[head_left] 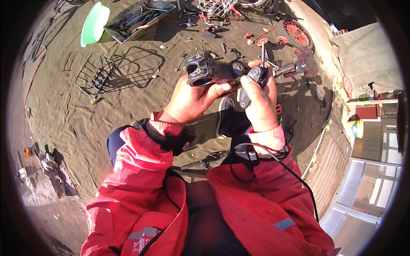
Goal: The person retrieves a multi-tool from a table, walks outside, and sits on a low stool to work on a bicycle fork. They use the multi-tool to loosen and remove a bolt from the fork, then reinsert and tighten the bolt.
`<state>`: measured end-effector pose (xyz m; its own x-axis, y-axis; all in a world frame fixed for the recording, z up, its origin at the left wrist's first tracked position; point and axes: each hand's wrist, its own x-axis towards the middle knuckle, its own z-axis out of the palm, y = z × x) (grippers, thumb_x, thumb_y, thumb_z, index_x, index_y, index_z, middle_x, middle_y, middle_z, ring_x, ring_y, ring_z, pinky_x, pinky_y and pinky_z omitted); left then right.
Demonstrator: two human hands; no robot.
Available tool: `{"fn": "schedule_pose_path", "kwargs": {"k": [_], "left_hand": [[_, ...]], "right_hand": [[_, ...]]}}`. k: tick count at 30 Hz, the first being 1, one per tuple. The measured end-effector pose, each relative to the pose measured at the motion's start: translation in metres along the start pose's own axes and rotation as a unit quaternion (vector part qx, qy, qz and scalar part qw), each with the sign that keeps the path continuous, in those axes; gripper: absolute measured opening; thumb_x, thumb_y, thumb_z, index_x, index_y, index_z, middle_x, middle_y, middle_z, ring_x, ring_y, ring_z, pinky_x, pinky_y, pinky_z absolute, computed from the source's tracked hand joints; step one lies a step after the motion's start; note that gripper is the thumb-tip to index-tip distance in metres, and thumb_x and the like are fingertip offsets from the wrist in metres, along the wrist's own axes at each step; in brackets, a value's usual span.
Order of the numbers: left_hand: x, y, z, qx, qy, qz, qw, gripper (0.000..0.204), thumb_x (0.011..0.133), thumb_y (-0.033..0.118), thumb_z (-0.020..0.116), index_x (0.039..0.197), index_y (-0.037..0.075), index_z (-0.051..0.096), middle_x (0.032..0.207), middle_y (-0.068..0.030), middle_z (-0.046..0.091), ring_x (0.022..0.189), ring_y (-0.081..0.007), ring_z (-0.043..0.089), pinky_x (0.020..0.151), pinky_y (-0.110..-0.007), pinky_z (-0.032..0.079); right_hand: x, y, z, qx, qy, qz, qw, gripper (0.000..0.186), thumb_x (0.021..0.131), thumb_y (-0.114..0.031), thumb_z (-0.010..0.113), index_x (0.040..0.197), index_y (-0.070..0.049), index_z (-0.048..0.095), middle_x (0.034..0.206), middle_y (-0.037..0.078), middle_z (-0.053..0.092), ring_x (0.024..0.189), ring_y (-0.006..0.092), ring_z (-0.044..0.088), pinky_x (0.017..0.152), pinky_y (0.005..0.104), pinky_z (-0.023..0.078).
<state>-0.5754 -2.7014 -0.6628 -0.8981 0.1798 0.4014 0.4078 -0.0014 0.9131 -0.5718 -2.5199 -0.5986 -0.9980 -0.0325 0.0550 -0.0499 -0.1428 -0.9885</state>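
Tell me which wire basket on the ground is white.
The basket at the top edge, beside the red-spoked wheel; the other basket, left of the hands, is dark wire.

Outdoor bike-repair yard (scattered tools point(141, 19), wheel point(296, 33))

A bicycle stem point(212, 70) is held in the left hand point(192, 100), with a folding multi-tool point(252, 83) gripped in the right hand point(260, 104) just to its right, touching the stem's end. Both are raised above a ground sheet point(128, 98). On the sheet, a wire basket point(95, 76) lies to the left; behind it sit a basin point(94, 23) and a tray of tools point(136, 19). A small wheel point(295, 33) lies behind, to the right.
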Motion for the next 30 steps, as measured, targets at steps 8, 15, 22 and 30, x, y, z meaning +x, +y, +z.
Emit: {"fn": "schedule_pose_path", "kwargs": {"k": [8,15,22,30], "left_hand": [[0.001,0.008,-0.018,0.129,0.001,0.011,0.992,0.042,0.088,0.034,0.082,0.119,0.008,0.069,0.104,-0.0131,0.073,0.096,-0.0334,0.068,0.084,-0.042,0.054],[-0.002,0.007,-0.018,0.184,0.040,0.010,0.982,0.042,0.087,0.033,0.082,0.118,0.009,0.069,0.104,-0.0159,0.073,0.096,-0.0411,0.069,0.081,-0.046,0.055],[0.002,0.005,-0.014,0.174,0.030,-0.046,0.983,0.041,0.090,0.027,0.082,0.124,0.007,0.069,0.105,-0.0132,0.074,0.095,-0.0282,0.071,0.085,-0.039,0.054],[0.007,-0.003,-0.018,0.190,0.043,-0.025,0.980,0.037,0.092,0.025,0.081,0.120,0.003,0.070,0.101,-0.0132,0.075,0.093,-0.0223,0.072,0.085,-0.034,0.055]], "right_hand": [[0.016,0.002,0.004,0.016,-0.023,-0.010,1.000,0.035,0.091,-0.005,0.074,0.119,-0.011,0.055,0.092,-0.006,0.055,0.074,0.0018,0.051,0.064,0.0191,0.043],[0.023,0.004,0.006,0.013,-0.028,-0.025,0.999,0.036,0.091,-0.006,0.075,0.120,-0.011,0.055,0.092,-0.005,0.056,0.076,0.0022,0.053,0.065,0.0194,0.045],[0.029,0.009,0.007,0.014,-0.033,-0.041,0.998,0.037,0.091,-0.007,0.078,0.120,-0.010,0.056,0.093,-0.006,0.056,0.077,0.0021,0.054,0.067,0.0188,0.046],[0.033,0.010,0.011,0.021,-0.031,-0.041,0.998,0.037,0.091,-0.009,0.079,0.121,-0.010,0.058,0.094,-0.006,0.058,0.077,0.0021,0.055,0.067,0.0188,0.046]]}}
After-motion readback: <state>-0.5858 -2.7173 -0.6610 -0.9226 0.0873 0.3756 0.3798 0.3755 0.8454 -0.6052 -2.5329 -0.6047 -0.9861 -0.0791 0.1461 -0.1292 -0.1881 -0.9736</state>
